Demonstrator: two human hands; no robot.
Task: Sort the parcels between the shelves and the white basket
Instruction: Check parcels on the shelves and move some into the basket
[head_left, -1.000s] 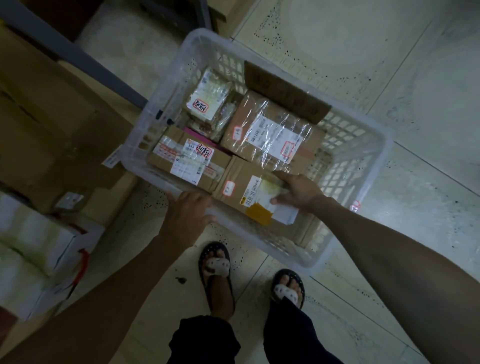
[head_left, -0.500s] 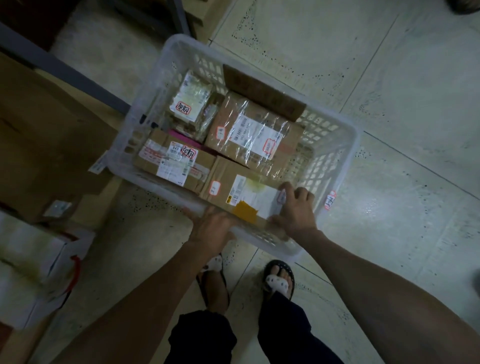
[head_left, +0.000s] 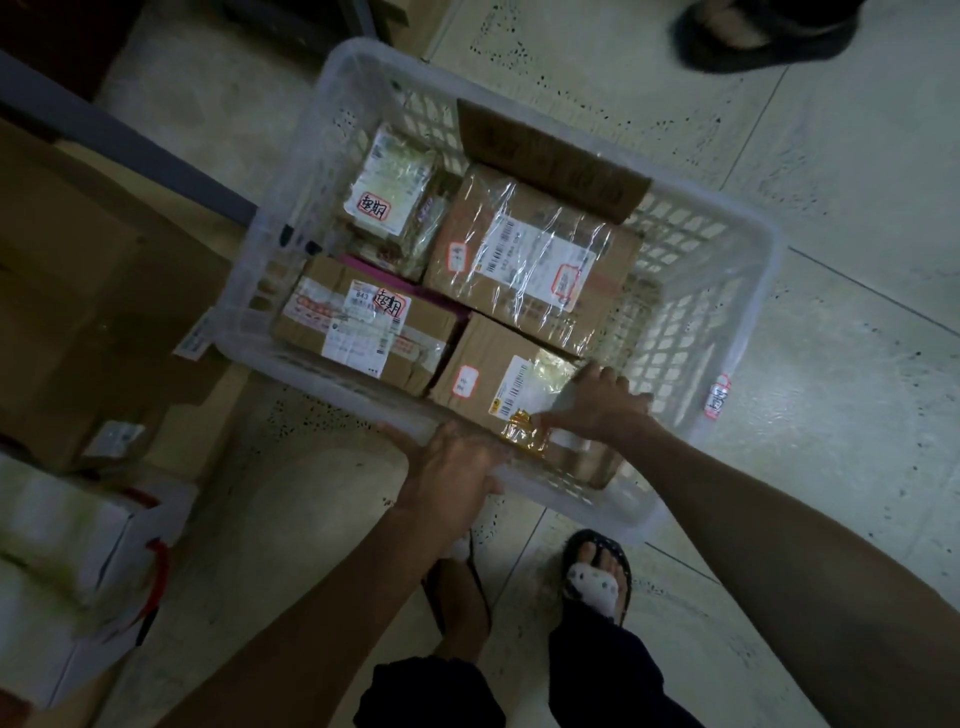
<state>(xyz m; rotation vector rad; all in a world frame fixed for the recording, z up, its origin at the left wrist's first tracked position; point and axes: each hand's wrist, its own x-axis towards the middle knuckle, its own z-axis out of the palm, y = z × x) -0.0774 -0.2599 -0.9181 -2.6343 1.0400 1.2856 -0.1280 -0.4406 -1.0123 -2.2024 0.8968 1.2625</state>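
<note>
The white basket (head_left: 748, 291) stands on the tiled floor with several parcels inside. A taped brown box (head_left: 363, 322) lies at its near left, a plastic-wrapped box (head_left: 524, 254) in the middle, and a white pouch (head_left: 389, 187) at the far left. A flat cardboard piece (head_left: 550, 161) leans on the far wall. My left hand (head_left: 452, 467) grips the basket's near rim. My right hand (head_left: 597, 405) is inside the basket, its fingers curled over the right end of the near brown parcel (head_left: 488, 374), which bears a white label and yellow tape.
Large cardboard boxes (head_left: 78, 291) and a white box with red trim (head_left: 78, 561) sit to the left, below a grey shelf rail (head_left: 130, 150). Another person's sandalled foot (head_left: 763, 31) is at the top right. My own feet (head_left: 597, 577) stand just below the basket.
My left hand slid right along the near rim. My right hand went from lying on the near parcel's label to curling over its right end. Another person's foot came into view.
</note>
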